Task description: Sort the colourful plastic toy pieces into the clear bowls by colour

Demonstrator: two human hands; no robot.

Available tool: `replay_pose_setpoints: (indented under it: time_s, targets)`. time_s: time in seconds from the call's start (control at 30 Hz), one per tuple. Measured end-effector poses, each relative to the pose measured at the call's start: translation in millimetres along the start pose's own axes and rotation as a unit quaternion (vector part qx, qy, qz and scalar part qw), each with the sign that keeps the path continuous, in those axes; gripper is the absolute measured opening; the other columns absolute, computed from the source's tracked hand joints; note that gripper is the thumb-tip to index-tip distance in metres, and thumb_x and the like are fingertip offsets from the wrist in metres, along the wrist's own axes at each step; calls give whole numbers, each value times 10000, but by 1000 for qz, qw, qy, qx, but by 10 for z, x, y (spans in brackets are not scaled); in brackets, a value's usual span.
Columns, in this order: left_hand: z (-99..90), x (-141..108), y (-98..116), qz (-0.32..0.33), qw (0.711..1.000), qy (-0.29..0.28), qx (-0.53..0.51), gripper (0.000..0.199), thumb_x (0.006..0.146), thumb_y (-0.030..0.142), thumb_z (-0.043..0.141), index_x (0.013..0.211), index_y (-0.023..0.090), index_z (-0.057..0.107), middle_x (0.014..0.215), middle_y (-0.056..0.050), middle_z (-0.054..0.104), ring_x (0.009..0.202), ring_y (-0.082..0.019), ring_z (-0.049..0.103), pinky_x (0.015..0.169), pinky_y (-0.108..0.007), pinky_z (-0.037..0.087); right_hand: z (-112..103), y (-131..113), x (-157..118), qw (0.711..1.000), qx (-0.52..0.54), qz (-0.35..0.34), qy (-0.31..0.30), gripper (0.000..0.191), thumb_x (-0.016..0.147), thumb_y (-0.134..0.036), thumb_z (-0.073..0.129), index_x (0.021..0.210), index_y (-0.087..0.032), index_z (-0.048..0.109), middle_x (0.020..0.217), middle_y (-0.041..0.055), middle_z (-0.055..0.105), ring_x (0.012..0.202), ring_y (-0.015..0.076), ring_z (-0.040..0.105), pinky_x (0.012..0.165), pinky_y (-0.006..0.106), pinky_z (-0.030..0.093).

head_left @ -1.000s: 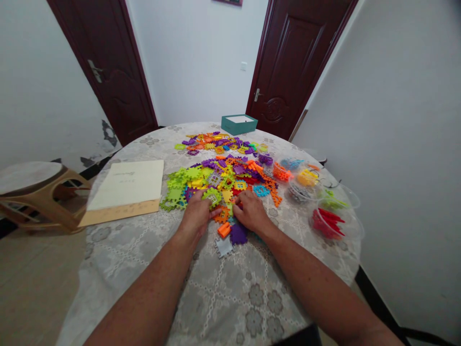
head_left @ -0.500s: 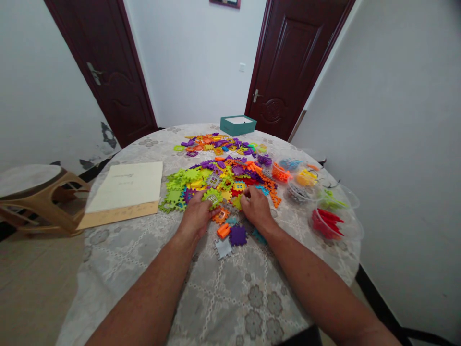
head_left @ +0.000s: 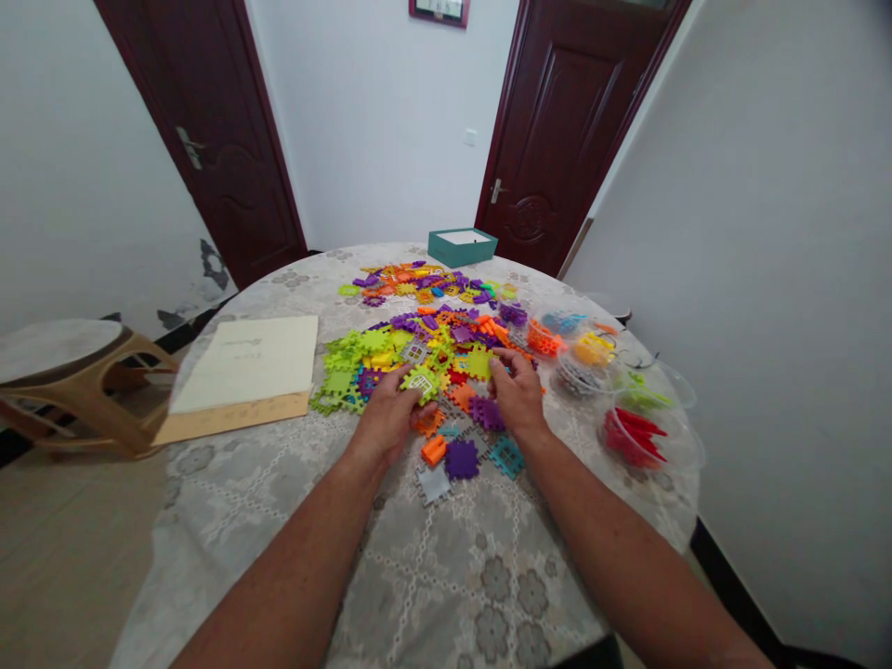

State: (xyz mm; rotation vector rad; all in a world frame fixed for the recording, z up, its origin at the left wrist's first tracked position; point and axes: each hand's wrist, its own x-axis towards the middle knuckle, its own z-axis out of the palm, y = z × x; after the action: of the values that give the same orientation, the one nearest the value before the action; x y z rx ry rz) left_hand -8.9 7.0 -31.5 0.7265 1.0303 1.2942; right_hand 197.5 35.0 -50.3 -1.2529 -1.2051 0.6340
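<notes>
My left hand is closed on a lime-green window tile, a flat plastic building piece with notched edges and a white window grid. In my right hand a plain yellow-green tile is pinched at its right edge, above the pile. Beneath and around both hands lies a heap of mixed notched tiles, mostly green on the left. Nearer to me are a purple tile, a grey tile, a teal window tile and an orange piece.
Clear tubs on the right hold red pieces, yellow pieces and others. A second pile lies further back, before a green box. Paper sheets are at the left, and a stool stands beside the table.
My right hand has lifted the yellow-green tile up from the heap and moved slightly right, uncovering a purple tile and the teal window tile. My left hand, still holding its window tile, has shifted slightly right.
</notes>
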Motion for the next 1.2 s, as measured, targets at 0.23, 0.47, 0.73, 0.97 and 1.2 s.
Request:
replay_pose_setpoints:
  time_s: [0.23,0.47,0.73,0.97,1.2]
  targets:
    - [20,-39,24,1,1000,-22,5,445,828,104,688,1261,202,664,1162,-129,678,912,-181,705,778,-336,667,59,-203,-209,979,-102,-167,-56,137,934,-314,606,1035,-229,645,1056,71,676,989,216,662,856,355,572]
    - [15,-46,6,-14,998,-58,3,404,854,185,671,1256,214,646,1196,-123,696,892,-187,719,682,-305,663,79,-240,-287,929,-158,-293,-164,154,929,-159,582,1053,-228,641,1166,98,629,1152,226,610,1024,389,507]
    - [8,-36,-8,-8,998,-62,11,445,839,187,676,1282,197,638,1212,-132,690,913,-215,723,654,-335,671,90,-217,-283,922,-134,-342,-124,184,945,-133,604,1096,-232,638,1185,103,622,1157,229,611,1027,417,512]
    - [10,-57,9,-15,997,-70,-11,384,864,292,693,1225,173,640,1177,-136,675,869,-207,712,637,-341,660,112,-160,-274,911,-134,-347,-179,285,901,-69,601,1134,-231,628,1198,109,611,1161,233,605,1010,418,526]
    - [-6,-60,-21,28,993,-98,57,295,859,359,725,1095,203,640,1168,-92,646,971,-212,690,659,-282,641,150,-215,-344,893,-123,-362,-236,397,869,-53,561,1214,-243,609,1318,121,586,1259,244,572,1062,450,510]
